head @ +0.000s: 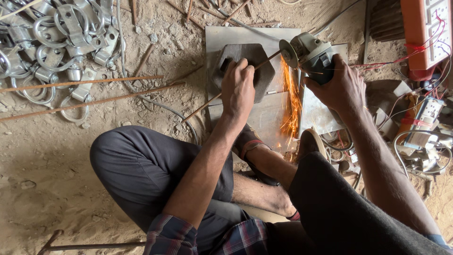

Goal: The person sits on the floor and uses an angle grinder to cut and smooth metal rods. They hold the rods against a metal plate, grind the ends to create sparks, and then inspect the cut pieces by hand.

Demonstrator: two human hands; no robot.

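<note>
My left hand (pixel 238 87) presses a thin rusty rod (pixel 203 107) down on a dark hexagonal block (pixel 257 56) that lies on a grey metal plate (pixel 236 35). My right hand (pixel 342 87) grips an angle grinder (pixel 315 53). Its disc (pixel 288 53) meets the rod's far end just right of the block. Orange sparks (pixel 292 106) stream toward my feet. I sit on the dirt floor with my knees bent.
A heap of metal clamps with rings (pixel 56 42) lies at the top left, with two long rusty rods (pixel 80 94) beside it. An orange socket board (pixel 427 28) and tangled wires (pixel 420 137) crowd the right. Another bent rod (pixel 85 245) rests near my left knee.
</note>
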